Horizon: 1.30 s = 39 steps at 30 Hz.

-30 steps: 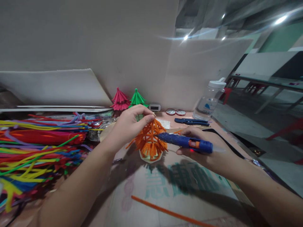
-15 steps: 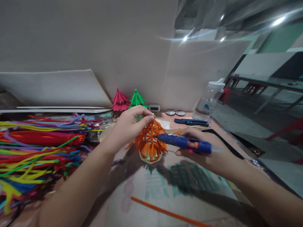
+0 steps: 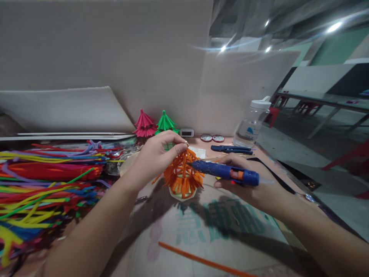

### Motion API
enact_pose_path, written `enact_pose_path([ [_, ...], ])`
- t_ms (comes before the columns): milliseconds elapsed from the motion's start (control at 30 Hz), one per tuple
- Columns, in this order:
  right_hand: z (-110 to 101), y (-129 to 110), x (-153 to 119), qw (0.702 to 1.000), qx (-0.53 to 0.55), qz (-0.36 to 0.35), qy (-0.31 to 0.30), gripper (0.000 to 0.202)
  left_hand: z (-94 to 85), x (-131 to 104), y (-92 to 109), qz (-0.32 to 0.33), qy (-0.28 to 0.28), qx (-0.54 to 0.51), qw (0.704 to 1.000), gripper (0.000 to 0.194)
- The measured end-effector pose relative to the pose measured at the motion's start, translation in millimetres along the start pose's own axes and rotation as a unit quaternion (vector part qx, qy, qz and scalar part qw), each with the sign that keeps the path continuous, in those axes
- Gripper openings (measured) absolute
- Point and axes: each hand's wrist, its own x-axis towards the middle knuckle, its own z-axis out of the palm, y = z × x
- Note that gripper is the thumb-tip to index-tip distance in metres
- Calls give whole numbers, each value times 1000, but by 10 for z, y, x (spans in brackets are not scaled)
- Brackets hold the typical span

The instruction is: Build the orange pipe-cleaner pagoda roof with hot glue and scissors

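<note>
My left hand (image 3: 161,152) pinches the top of an orange pipe-cleaner pavilion (image 3: 183,175), a small layered model on a pale base. In my right hand (image 3: 245,169) is a blue hot glue gun (image 3: 225,172) with a glowing red light. Its dark nozzle points left and reaches the upper strands of the orange roof; whether it touches them I cannot tell. A loose orange pipe cleaner (image 3: 201,259) lies on the board in front.
Many coloured pipe cleaners (image 3: 46,184) are heaped at the left. Behind stand a pink model (image 3: 143,124) and a green model (image 3: 165,122), with a small white display (image 3: 186,133). A dark blue cutter (image 3: 230,149) and a water bottle (image 3: 250,121) are at the back right.
The glue gun's nozzle has shifted slightly up against the orange roof. Both hands keep their holds; the whole view has moved a little.
</note>
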Motion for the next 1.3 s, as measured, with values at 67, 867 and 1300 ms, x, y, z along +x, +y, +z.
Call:
enact_pose_path([
  [67,-14,-15,3,1000,-9,1,8,20,2,-1,5,-1,0,0,1000,17],
  [867,-32,-57,2,995,-37,-23,91,19,7,-6,85,24,-1,3,1000,15],
  [1300,-107,-103,30,998,51,-25,4,17,-18,21,-99,-13,0,8,1000,22],
])
